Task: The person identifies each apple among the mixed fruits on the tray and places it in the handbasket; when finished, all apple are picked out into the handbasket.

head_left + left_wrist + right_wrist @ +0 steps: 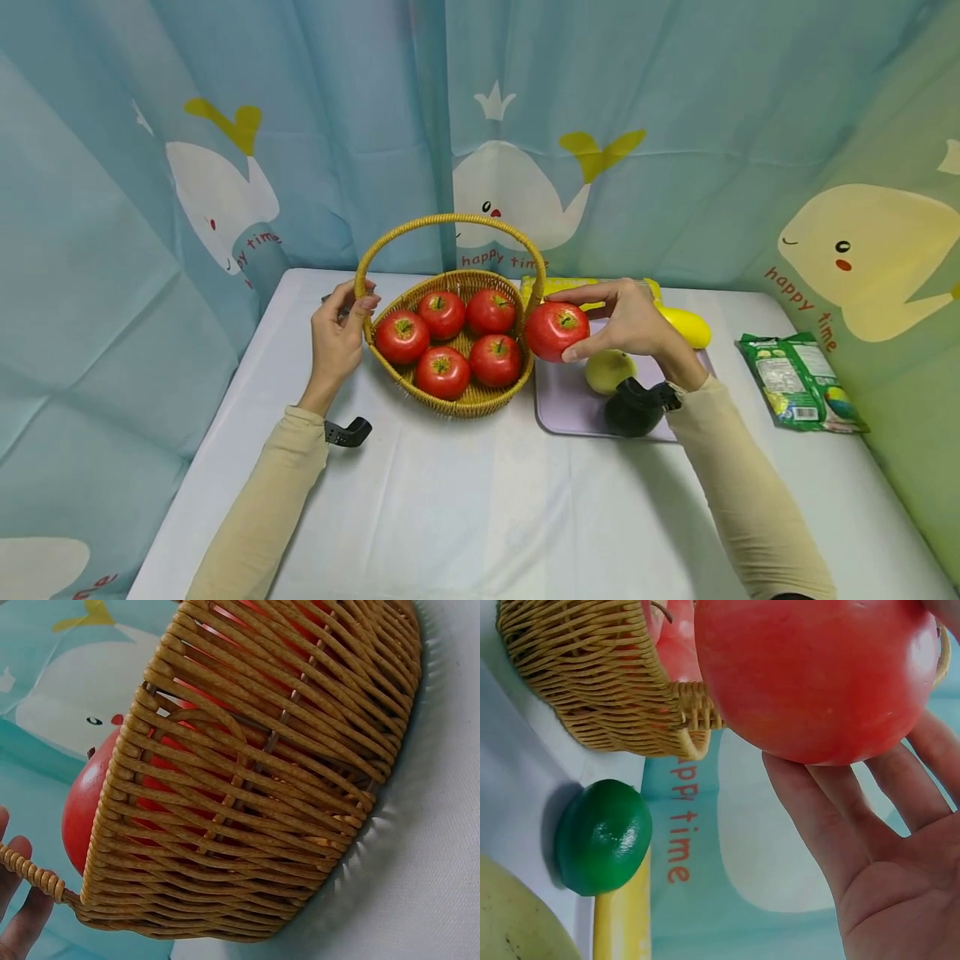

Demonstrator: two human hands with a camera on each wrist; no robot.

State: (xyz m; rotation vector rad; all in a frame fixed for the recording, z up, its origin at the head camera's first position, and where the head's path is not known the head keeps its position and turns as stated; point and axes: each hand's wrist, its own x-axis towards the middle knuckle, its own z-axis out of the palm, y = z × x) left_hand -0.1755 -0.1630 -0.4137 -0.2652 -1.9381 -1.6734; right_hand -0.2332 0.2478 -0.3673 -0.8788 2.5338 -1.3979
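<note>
A wicker basket with a tall arched handle stands on the table, several red apples inside it. At the basket's left, my left hand holds the lower end of the handle; the left wrist view shows its fingers behind the wrapped handle. My right hand grips another red apple just by the basket's right rim. In the right wrist view this apple is held up between thumb and fingers, and the palm shows.
Right of the basket lies a lilac tray bearing a yellow-green round fruit and a green lime-like fruit. A yellow fruit and a yellow packet are behind. A green snack bag lies far right. Curtains stand behind.
</note>
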